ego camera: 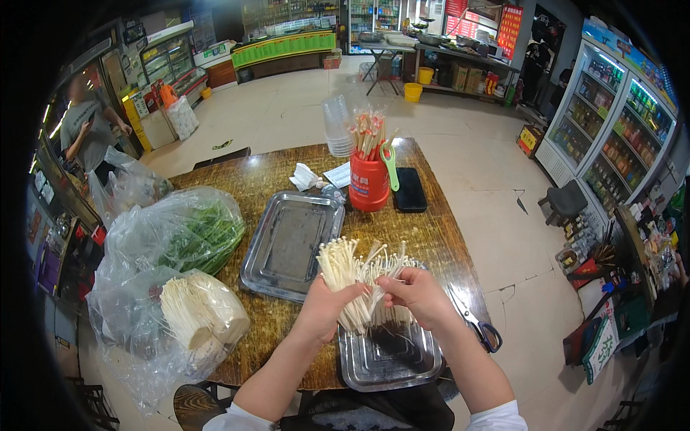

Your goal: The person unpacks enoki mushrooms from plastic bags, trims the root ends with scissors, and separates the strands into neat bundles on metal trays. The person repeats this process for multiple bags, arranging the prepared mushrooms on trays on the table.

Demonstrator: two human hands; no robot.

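Note:
A bunch of enoki mushrooms (340, 264) is gripped in my left hand (326, 306), its caps pointing away from me. My right hand (418, 295) pinches several thin stems at the bunch's right side. Both hands are above a metal tray (391, 372) at the table's near edge, and loose enoki lies in its far part, partly hidden by my hands. A second metal tray (294, 237) sits farther off to the left, with nothing in it. More enoki (186, 312) lies at the left in an opened clear plastic bag.
Dark-handled scissors (474, 320) lie right of the near tray. Beyond stand a red tub (369, 186) of wrapped chopsticks, a green-handled peeler (390, 167), a black phone (410, 189) and stacked plastic cups (338, 126). Bagged leafy greens (205, 237) sit left. A person (91, 126) stands at far left.

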